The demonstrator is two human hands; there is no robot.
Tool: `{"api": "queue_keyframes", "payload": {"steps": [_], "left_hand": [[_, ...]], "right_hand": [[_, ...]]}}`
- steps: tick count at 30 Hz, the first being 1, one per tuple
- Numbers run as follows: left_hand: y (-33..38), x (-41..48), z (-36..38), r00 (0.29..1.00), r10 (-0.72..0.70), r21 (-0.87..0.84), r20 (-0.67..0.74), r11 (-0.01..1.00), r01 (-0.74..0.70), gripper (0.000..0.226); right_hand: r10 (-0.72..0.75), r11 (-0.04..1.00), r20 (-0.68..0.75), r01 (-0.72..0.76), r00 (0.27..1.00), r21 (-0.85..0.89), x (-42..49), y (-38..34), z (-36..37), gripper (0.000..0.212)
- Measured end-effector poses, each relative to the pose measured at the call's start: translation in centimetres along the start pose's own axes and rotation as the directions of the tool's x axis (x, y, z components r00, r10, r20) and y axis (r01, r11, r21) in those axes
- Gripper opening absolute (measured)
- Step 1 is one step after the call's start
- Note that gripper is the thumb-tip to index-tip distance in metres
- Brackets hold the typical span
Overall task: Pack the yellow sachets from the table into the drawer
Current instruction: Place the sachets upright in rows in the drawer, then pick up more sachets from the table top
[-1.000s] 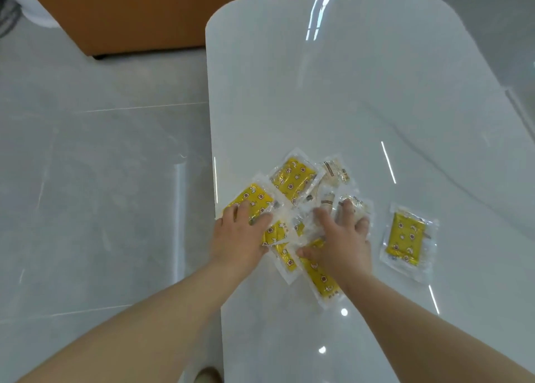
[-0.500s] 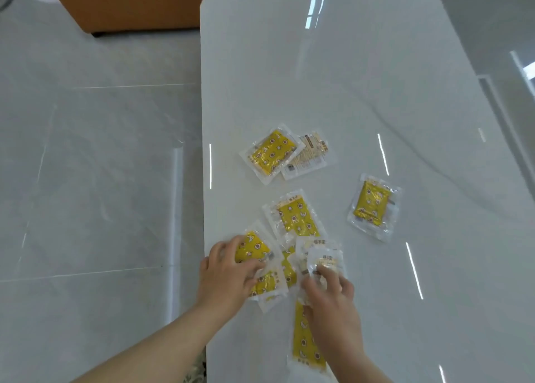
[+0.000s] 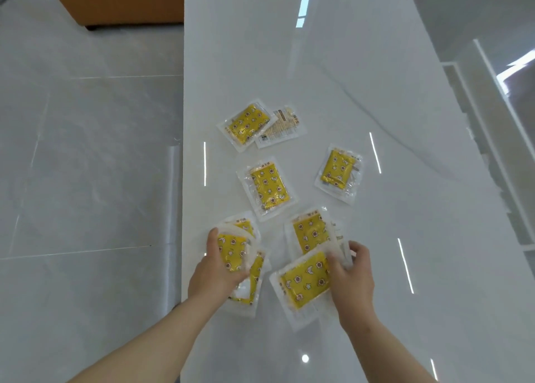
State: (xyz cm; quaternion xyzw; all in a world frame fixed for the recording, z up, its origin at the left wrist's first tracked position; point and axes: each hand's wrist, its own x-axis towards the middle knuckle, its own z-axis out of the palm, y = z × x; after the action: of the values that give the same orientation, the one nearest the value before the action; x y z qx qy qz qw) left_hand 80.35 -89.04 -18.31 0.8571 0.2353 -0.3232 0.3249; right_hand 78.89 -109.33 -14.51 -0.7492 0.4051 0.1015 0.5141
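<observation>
Left hand (image 3: 217, 272) gripped a sachet stack (image 3: 231, 252), right hand (image 3: 351, 275) pinched a tilted sachet (image 3: 304, 284); the middle sachet (image 3: 269, 187) lay beyond both (long axis pointing away), nearer the left.

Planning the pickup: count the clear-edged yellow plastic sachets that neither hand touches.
4. The far-left sachet; the pale face-down sachet touching it; the middle sachet; the right sachet. The left stack in the left hand and right stack in the right hand may hide more.

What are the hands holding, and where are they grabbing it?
The left hand grips a yellow sachet along its left edge; the right hand pinches a second sachet at its right corner.
</observation>
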Motion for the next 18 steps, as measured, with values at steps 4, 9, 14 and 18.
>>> {"api": "queue_keyframes", "payload": {"steps": [4, 9, 14, 18], "left_hand": [[-0.2, -1.8, 0.5, 0.998, -0.055, -0.243, 0.030, 0.968, 0.060, 0.078], [0.1, -3.4, 1.4, 0.989, 0.004, 0.167, -0.148, 0.986, 0.021, 0.054], [2.3, -4.8, 3.0, 0.956, 0.166, -0.046, -0.241, 0.982, -0.182, 0.043], [0.6, -3.1, 2.7, 0.932, -0.258, -0.108, -0.254, 0.965, 0.238, 0.068]], "right_hand": [[0.081, 0.996, -0.041, -0.079, 0.996, 0.037, -0.8, 1.5, -1.1, 0.010], [0.126, 0.992, -0.113, -0.125, 0.986, 0.012, -1.1, 2.7, -1.8, 0.019], [0.190, 0.980, -0.085, -0.195, 0.978, -0.049, -1.1, 3.8, -1.2, 0.031], [0.206, 0.976, -0.055, -0.209, 0.977, -0.064, -2.0, 4.4, -0.6, 0.030]]}}
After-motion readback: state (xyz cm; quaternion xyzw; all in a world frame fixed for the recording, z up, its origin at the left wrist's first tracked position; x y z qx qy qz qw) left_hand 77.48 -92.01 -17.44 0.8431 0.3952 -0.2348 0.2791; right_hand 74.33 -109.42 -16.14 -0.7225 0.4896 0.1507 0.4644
